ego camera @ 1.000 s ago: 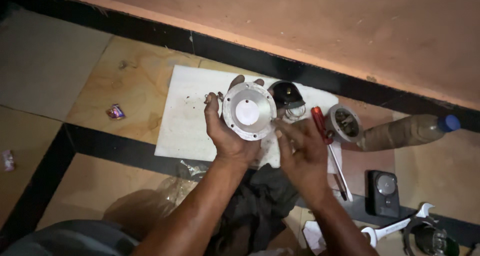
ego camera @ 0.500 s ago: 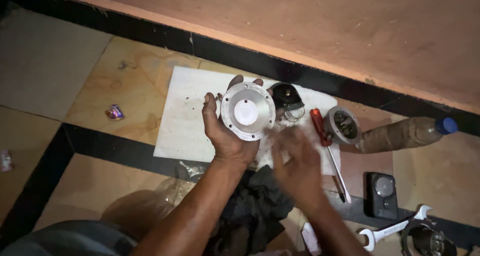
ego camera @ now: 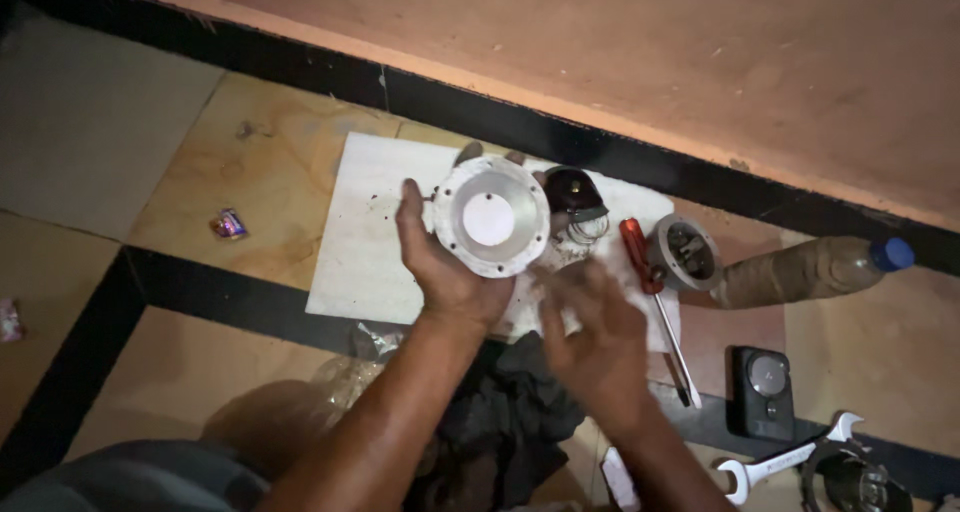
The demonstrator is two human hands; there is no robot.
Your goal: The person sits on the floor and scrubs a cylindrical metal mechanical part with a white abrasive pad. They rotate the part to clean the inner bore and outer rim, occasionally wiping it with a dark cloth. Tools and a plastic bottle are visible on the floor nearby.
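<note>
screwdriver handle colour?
Red. The screwdriver lies on the white sheet right of the right hand; the head view shows it clearly.

The round metal housing [ego camera: 490, 217] sits in the left hand [ego camera: 450, 272] above the flat board [ego camera: 365, 237] on the floor. The right hand [ego camera: 590, 337] hovers just right of it. Farther right lie a screwdriver [ego camera: 650, 292], a ring-shaped part [ego camera: 684, 253] and a bottle [ego camera: 810, 269]; a spanner [ego camera: 790, 459] lies nearer the person.

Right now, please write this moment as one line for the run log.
left hand: holds round silver metal flanged housing | right hand: blurred, empty, beside it | under: white board | nearby: red-handled screwdriver
</note>
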